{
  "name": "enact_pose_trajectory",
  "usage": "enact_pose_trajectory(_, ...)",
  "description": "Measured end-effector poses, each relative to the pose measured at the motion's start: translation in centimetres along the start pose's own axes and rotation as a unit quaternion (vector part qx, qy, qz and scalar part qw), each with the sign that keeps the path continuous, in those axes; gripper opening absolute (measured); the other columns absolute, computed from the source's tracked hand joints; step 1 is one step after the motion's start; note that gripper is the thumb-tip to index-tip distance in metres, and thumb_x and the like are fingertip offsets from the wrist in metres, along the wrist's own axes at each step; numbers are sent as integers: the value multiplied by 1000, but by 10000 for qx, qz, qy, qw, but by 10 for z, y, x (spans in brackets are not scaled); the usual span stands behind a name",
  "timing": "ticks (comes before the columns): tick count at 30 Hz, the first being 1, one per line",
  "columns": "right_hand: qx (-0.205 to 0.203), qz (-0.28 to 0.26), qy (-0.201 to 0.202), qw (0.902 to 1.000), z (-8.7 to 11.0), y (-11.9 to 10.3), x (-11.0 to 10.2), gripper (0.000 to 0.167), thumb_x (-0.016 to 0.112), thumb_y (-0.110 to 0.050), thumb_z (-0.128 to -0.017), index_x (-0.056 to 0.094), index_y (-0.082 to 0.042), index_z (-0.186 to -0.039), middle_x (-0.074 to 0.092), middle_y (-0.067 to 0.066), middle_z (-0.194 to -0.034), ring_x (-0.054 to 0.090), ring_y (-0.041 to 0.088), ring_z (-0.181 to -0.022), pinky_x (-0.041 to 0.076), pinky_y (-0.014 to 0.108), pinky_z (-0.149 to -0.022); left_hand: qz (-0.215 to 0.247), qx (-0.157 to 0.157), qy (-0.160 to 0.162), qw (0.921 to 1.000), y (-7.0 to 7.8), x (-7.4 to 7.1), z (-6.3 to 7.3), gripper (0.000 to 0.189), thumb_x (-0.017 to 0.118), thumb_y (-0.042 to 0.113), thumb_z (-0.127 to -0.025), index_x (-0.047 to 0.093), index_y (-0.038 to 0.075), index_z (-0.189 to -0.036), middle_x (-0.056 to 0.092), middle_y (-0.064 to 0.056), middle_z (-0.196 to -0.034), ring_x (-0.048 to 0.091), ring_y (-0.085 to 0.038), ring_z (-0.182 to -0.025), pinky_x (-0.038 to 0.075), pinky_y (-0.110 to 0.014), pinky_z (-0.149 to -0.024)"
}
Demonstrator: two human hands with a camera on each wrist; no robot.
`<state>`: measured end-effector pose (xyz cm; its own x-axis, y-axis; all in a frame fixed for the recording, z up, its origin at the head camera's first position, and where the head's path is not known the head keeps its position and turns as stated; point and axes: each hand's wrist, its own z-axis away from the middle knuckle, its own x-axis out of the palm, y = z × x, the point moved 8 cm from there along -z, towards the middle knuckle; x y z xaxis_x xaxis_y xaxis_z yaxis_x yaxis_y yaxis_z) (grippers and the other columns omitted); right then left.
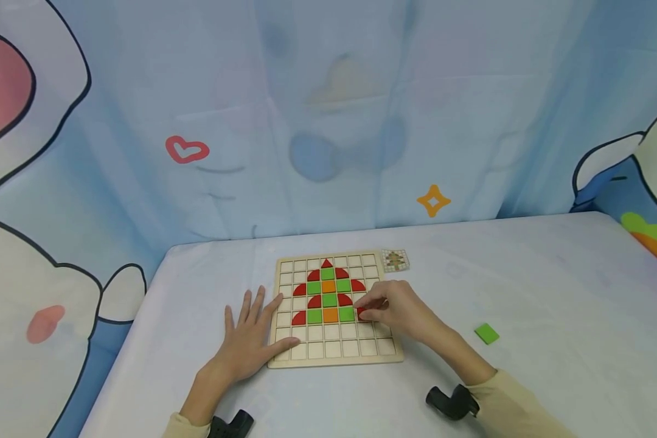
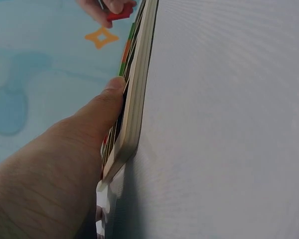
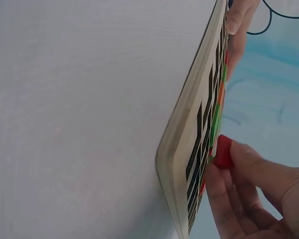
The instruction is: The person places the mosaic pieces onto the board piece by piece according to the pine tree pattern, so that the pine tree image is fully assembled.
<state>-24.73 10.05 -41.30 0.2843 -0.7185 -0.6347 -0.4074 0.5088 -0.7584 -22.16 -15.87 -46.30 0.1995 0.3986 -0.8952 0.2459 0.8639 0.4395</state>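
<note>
My right hand (image 1: 402,309) pinches a red piece (image 3: 223,152) between thumb and fingers, at the right end of the lowest coloured row on a wooden grid board (image 1: 336,364). In the right wrist view the piece is tilted close over the grid, part of it hidden by the fingers. Green squares (image 1: 327,274), orange squares (image 1: 330,314) and red quarter-rounds (image 1: 298,318) form a tree shape in the cells, topped by a red triangle (image 1: 326,264). With fingers spread, my left hand (image 1: 244,348) rests at the board's left edge, its thumb (image 2: 108,102) lying over the lower cells.
A loose green square (image 1: 486,333) lies on the white-covered table (image 1: 553,292) right of the board. By the board's top right corner sits a small picture card (image 1: 396,260) with a tree pattern. A blue printed curtain (image 1: 350,201) hangs behind the table.
</note>
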Motion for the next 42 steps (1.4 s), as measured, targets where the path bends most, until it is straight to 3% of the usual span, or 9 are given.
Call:
enact_pose_trajectory(5,8,348,100,9993,-3,-1,4,14,81,6,-86,83,0,-99,73,0,-87,61,9,-77,55,23,-68,13,-17,-7,10000,0,1,0,92,63,65,-96,28,20,-168,5,-18,-175,-6,-43,-160,-11,-77,-116)
enact_pose_trajectory(16,628,987,84,9931,-6,-5,10,14,79,7,-87,83,1,-100,66,0,-85,57,13,-77,52,23,-67,-46,-17,-11,10000,1,0,-2,92,63,65,-95,28,19,-167,4,-18,-175,-7,-43,-160,-11,-77,-116)
enact_pose_trajectory(21,544,1568,-21,9861,-9,-14,16,15,78,11,-87,82,5,-100,66,4,-85,60,17,-79,57,26,-71,-80,-44,-50,9999,2,0,-2,93,63,65,-95,28,19,-167,4,-18,-175,-7,-43,-160,-10,-77,-116)
enact_pose_trajectory(25,507,1722,-50,9837,-10,-17,18,14,76,13,-87,81,7,-99,69,9,-88,67,23,-85,61,31,-76,-95,-84,-59,9999,1,0,-1,93,62,65,-95,28,18,-167,5,-19,-175,-7,-43,-160,-10,-78,-116)
enact_pose_trajectory(30,540,1686,-21,9842,-10,-16,19,14,75,14,-87,81,7,-97,72,12,-91,71,28,-90,62,34,-79,-62,-68,-74,9999,1,0,0,93,62,65,-95,27,18,-168,4,-18,-175,-7,-43,-160,-11,-78,-116)
enact_pose_trajectory(35,449,1515,-58,9874,-7,-12,18,15,76,13,-88,82,5,-100,70,8,-90,67,22,-85,60,30,-76,-97,-83,-79,9999,1,1,0,93,62,65,-95,27,18,-168,4,-18,-175,-7,-44,-160,-10,-78,-116)
enact_pose_trajectory(38,401,1091,-271,9929,-2,-7,13,18,75,10,-89,81,4,-105,70,4,-93,63,17,-85,56,27,-74,-103,-102,-87,9999,1,1,0,93,62,66,-95,27,19,-168,4,-18,-175,-7,-44,-160,-10,-78,-116)
enact_pose_trajectory(42,202,380,-569,9974,8,-1,1,20,73,6,-93,79,2,-112,73,5,-105,67,17,-94,58,28,-82,-127,-105,-77,9998,1,2,-1,94,62,66,-95,27,19,-168,5,-19,-175,-6,-44,-160,-10,-78,-116)
